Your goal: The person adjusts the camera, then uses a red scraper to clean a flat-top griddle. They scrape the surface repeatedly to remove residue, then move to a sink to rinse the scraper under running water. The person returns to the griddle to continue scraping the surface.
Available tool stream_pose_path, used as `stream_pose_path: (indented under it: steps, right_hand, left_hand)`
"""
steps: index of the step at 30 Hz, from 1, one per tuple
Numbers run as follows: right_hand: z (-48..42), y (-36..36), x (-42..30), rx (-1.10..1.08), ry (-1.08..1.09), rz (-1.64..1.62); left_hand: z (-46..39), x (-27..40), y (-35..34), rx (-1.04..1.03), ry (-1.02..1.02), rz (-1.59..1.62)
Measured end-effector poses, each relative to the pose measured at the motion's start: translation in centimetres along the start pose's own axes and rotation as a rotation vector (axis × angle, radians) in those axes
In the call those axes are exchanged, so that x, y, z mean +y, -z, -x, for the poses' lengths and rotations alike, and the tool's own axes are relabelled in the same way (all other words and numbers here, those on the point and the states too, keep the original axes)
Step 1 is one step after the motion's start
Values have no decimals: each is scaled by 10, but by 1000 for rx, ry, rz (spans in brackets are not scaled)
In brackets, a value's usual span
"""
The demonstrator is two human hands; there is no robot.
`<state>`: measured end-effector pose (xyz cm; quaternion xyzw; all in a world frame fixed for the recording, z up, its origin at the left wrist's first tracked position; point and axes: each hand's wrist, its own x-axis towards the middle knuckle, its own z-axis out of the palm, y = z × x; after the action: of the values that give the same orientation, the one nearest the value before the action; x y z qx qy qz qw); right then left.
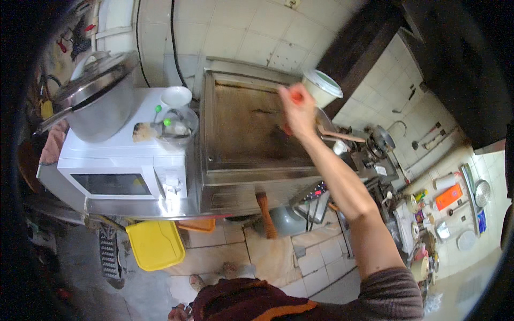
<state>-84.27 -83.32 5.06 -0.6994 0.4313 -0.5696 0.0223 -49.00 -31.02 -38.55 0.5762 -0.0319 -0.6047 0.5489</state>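
Note:
My right hand is raised over the right part of a flat steel griddle, closed around a red object. Most of that object is hidden by the fingers, and blur keeps its kind unclear. Just beyond the hand stands a pale plastic tub with a lid. A wooden handle sticks out beside the forearm. Low at the picture's bottom edge, my left hand shows only in part by my body; whether it holds anything is unclear.
Left of the griddle, a white microwave carries a large lidded pot, a white bowl, a clear container and a worn brush. A turned wooden handle projects at the griddle's front. Below are a yellow lid and a grater.

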Motion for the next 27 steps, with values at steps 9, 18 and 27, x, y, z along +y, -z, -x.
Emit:
stream_pose_path:
  steps: [9, 18, 27]
  right_hand:
    - [-17, 22, 24, 88, -98, 29]
    - [-2, -21, -14, -53, -306, -202]
    - [-19, 36, 27, 22, -252, 98]
  left_hand:
    - [-13, 13, 16, 66, 63, 61]
    - [-4, -11, 41, 149, -29, -295]
    - [-15, 28, 2, 33, 73, 231]
